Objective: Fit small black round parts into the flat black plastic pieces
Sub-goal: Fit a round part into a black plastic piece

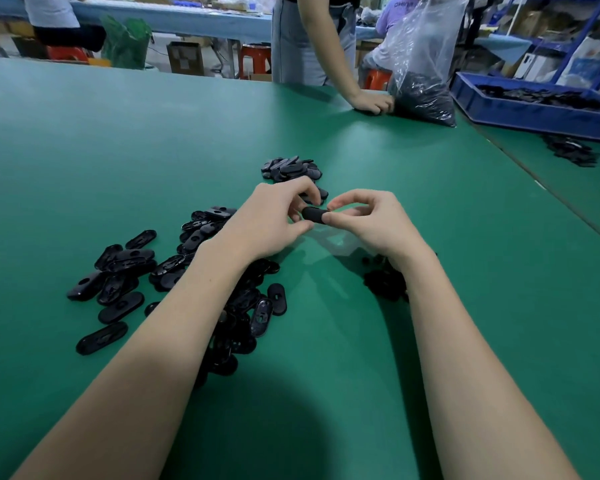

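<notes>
While both hands meet over the green table, they share one flat black plastic piece — matte, rounded end showing, raised off the mat. Left hand pinches its near end between thumb and curled fingers; right hand grips the other end, thumb and forefinger curled in a ring above it. Most of the piece is covered by fingers, so whether a small round part sits in it is not visible.

Loose flat pieces lie to the left: glossy oblong plates with rounded ends, some showing a hole or moulded recess, several overlapping. That heap runs under the left forearm, partly hidden. A second, tighter stack lies beyond the hands; its near edge is behind the left fingers.

Small black round parts sit in a dark clump just beside the right wrist — probably rubbery discs, but too dark and blurred to read shape; the forearm cuts off the clump's right side.

Table surface is a smooth matte mat.

Far side: another person's hand rests on the table against a clear crinkled plastic bag holding black parts. A blue plastic tray at right holds more black pieces, cut off by the frame edge.
</notes>
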The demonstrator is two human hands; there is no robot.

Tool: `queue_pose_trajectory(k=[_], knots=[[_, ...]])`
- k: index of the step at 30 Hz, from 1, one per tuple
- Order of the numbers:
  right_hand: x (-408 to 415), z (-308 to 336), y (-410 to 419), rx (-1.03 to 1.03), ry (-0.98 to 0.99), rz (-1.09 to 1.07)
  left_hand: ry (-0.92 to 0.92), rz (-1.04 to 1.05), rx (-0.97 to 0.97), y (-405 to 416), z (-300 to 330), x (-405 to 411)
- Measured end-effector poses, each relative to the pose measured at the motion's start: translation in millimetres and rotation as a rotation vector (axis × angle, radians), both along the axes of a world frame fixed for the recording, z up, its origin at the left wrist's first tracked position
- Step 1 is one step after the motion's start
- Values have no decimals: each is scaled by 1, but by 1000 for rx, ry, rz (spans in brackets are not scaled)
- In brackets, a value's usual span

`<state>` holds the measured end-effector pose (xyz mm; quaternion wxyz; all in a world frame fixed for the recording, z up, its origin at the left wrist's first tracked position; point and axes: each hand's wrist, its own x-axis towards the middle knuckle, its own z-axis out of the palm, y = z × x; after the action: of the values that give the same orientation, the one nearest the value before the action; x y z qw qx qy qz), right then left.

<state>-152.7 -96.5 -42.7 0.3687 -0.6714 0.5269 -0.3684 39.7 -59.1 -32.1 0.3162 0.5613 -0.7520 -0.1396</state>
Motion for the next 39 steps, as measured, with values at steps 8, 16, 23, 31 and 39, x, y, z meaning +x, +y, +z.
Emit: queue_pose_trajectory(k=[8, 16, 23, 31, 39], knots=[[3, -9, 0, -96, 283, -119, -153, 268, -92, -21, -7, 6], [10, -17, -1, -166, 393, -95, -223, 385, 29, -94, 10, -2], [8, -18, -2, -161, 350, -89, -148, 401, 32, -79, 2, 8], [10, -16, -1, -157, 358, -71, -268, 283, 199, -6, 10, 31], [10, -14, 0, -142, 384, -64, -525, 331, 327, 7, 18, 23]])
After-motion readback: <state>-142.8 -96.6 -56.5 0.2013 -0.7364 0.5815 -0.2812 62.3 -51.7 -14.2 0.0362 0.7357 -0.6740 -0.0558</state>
